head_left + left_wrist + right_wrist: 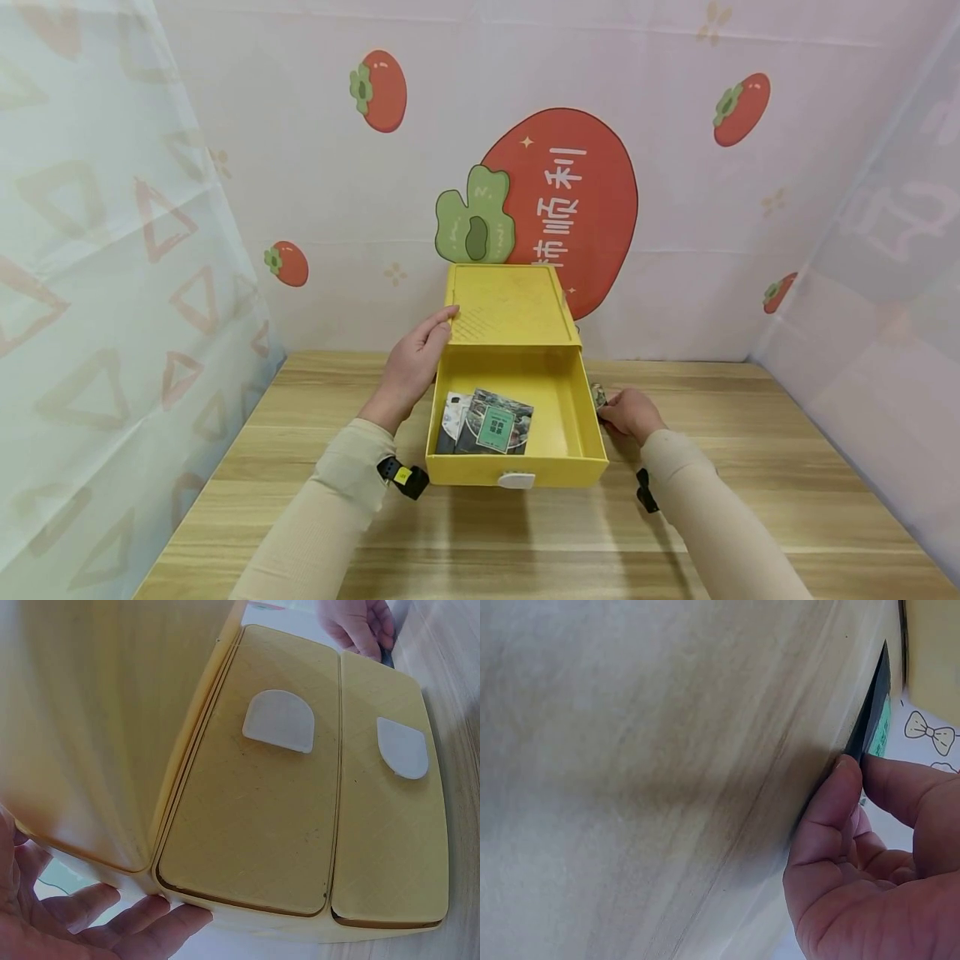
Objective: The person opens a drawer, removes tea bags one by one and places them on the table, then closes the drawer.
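Note:
A yellow drawer cabinet (pixel 510 304) stands on the table with its top drawer (pixel 558 408) pulled out. Inside that drawer a dark square packet with a green label (pixel 497 427) overlaps a grey-and-white packet (pixel 451 421). My left hand (pixel 412 367) rests on the cabinet's upper left edge; in the left wrist view its spread fingers (pixel 142 919) lie along the side wall. Low beside the cabinet's right side, my right hand (pixel 630 412) pinches a thin dark packet with a green label (pixel 880 724) between thumb and finger, close over the table.
Two closed drawers with white tab handles (pixel 279 720) sit below the pulled-out one. The drawer front, with its white handle (pixel 516 481), juts toward me over the wooden table (pixel 750 467). A printed cloth backdrop (pixel 675 317) hangs behind and at both sides.

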The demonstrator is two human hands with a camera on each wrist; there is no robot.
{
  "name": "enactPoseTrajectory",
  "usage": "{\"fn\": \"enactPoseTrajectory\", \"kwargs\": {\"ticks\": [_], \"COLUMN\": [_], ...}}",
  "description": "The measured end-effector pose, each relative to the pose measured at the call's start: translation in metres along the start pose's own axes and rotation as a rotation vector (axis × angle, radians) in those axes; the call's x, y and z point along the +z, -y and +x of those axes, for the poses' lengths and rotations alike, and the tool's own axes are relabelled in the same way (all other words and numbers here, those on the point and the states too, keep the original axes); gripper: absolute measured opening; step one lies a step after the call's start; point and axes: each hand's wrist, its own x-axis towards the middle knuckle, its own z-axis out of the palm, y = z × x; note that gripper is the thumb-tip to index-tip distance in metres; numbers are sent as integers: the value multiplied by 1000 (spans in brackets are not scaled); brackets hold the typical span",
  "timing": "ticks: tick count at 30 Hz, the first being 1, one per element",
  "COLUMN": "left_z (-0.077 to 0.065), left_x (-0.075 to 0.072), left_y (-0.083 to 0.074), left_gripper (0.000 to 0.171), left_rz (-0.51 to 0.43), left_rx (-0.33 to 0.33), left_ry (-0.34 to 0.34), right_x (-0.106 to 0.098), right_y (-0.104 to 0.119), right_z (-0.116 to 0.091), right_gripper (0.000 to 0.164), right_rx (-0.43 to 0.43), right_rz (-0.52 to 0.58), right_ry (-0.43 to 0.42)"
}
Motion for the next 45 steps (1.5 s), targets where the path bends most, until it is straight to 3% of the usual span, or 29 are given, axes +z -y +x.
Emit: {"fn": "enactPoseTrajectory", "kwargs": {"ticks": [17,33,45], "left_z": [0,0,0], "left_x": [0,1,0], "left_y": [1,0,1], "left_gripper": [46,47,47], "left_rz": [8,21,-3], "left_rx": [5,14,4], "left_ry": [-1,-5,6], "right_x": [1,1,-5], "right_y": [3,0,5], "right_z": [-3,-1,-8], "right_gripper": [27,24,27], "right_rx": [8,29,-8], "right_rz": [-9,-13,-18], "right_ry": [-29,-25,-26]}}
